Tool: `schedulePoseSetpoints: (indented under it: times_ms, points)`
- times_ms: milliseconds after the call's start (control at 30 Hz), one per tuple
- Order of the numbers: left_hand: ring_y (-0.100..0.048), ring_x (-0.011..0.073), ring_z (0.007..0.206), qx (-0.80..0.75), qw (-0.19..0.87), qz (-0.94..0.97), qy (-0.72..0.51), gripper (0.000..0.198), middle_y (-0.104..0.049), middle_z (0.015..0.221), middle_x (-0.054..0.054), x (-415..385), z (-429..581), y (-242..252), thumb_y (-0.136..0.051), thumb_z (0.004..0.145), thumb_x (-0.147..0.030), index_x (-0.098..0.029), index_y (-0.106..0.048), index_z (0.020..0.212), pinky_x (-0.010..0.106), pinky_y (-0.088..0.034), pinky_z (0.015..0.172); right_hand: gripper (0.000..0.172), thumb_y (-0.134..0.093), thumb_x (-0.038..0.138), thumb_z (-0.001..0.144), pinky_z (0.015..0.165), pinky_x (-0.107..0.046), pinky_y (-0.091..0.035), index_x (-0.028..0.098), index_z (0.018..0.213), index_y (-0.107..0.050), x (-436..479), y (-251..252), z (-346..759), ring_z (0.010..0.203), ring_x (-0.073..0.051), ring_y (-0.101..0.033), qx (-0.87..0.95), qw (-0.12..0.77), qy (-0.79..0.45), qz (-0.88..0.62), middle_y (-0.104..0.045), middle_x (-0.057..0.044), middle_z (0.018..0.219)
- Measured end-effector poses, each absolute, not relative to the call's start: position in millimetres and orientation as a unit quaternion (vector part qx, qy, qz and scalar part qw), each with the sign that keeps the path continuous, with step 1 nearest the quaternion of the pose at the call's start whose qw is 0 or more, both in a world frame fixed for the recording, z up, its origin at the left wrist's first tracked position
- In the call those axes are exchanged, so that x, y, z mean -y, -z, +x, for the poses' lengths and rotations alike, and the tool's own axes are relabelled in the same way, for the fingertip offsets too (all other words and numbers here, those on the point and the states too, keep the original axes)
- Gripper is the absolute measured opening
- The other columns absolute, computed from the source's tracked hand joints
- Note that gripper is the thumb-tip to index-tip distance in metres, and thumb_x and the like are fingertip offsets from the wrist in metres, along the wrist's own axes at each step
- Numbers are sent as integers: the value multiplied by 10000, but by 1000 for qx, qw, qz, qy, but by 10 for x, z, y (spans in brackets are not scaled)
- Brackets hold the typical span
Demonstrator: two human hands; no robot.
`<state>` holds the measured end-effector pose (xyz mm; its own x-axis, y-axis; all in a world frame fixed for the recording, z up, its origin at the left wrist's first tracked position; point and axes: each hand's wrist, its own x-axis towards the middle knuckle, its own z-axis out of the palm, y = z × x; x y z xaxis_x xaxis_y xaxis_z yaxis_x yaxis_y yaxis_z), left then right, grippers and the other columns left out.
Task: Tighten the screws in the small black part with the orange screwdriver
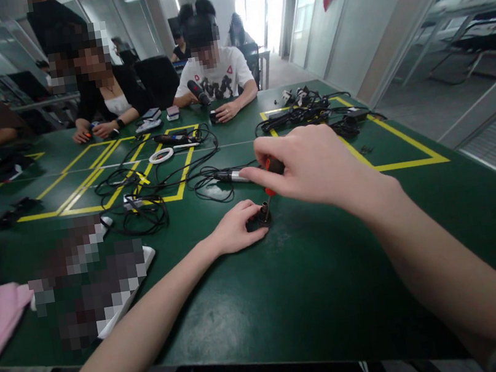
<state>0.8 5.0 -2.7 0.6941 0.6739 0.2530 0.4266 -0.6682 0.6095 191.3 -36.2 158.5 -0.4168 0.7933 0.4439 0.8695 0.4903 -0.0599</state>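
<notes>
In the head view, the right hand (315, 166) is clamped on a red-handled screwdriver (268, 178), thumb and fingers wrapped tight round the handle. Its tip stands in a small dark part (262, 216) directly below the right fingertips. The left hand (236, 228) rests on the green table (317, 275), its fingers drawn together and pinched on that part. To do this well, I judge, hold the shaft upright, pin the part hard (the tabletop looks slick), and set the left fingertips beside the blade, never under it. Black cables (140, 211) lie well beyond the left fingers.
</notes>
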Motion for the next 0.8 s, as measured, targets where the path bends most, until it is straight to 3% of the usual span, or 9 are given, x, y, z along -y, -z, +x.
schedulePoseSetpoints:
  times_ms: [100, 233, 300, 433, 567, 667, 800]
  points:
    - [-652, 248, 985, -314, 263, 882, -233, 270, -667, 1078, 92, -47, 7, 23, -725, 895, -326, -180, -717, 1122, 394, -573, 910, 182, -564, 358, 966, 630, -305, -235, 203, 946, -657, 354, -1581, 1913, 658, -201, -545, 842, 214, 76, -489, -684, -53, 755]
    - [-652, 266, 1078, -304, 266, 883, -237, 277, -683, 1163, 101, -47, 4, 18, -725, 894, -304, -194, -708, 1148, 432, -558, 1005, 117, -599, 220, 840, 634, -293, -275, 201, 948, -639, 363, -1577, 1909, 669, -177, -536, 859, 234, 39, -454, -685, -31, 799]
    - [-652, 267, 1085, -305, 267, 882, -238, 283, -685, 1170, 100, -45, 4, 16, -730, 889, -299, -197, -708, 1153, 432, -557, 1008, 64, -613, 269, 862, 627, -295, -268, 205, 861, -619, 361, -1573, 1904, 649, -172, -511, 852, 239, 36, -465, -658, -24, 749]
    - [-655, 249, 997, -315, 266, 880, -238, 259, -671, 1090, 88, -35, 8, 10, -732, 889, -313, -188, -718, 1115, 396, -575, 924, 300, -590, 440, 974, 615, -301, -222, 209, 783, -599, 341, -1559, 1903, 619, -180, -493, 829, 240, 59, -501, -615, -31, 658]
    - [-657, 250, 989, -315, 267, 879, -240, 266, -666, 1081, 87, -35, 11, 17, -735, 890, -317, -190, -719, 1123, 393, -575, 916, 103, -590, 294, 924, 612, -293, -245, 210, 946, -645, 345, -1553, 1909, 635, -192, -532, 833, 231, 60, -500, -668, -37, 732]
    - [-663, 266, 1050, -309, 268, 879, -244, 272, -673, 1138, 99, -42, 12, 31, -735, 892, -317, -192, -719, 1133, 410, -566, 964, 158, -616, 231, 837, 611, -292, -261, 204, 991, -644, 365, -1558, 1904, 659, -200, -551, 833, 221, 68, -503, -696, -52, 794]
    - [-658, 276, 1113, -304, 267, 881, -247, 284, -676, 1163, 98, -49, 17, 44, -735, 890, -311, -201, -718, 1151, 419, -555, 1016, 154, -620, 366, 913, 613, -297, -241, 214, 894, -625, 368, -1551, 1892, 669, -208, -560, 831, 233, 75, -500, -693, -59, 772]
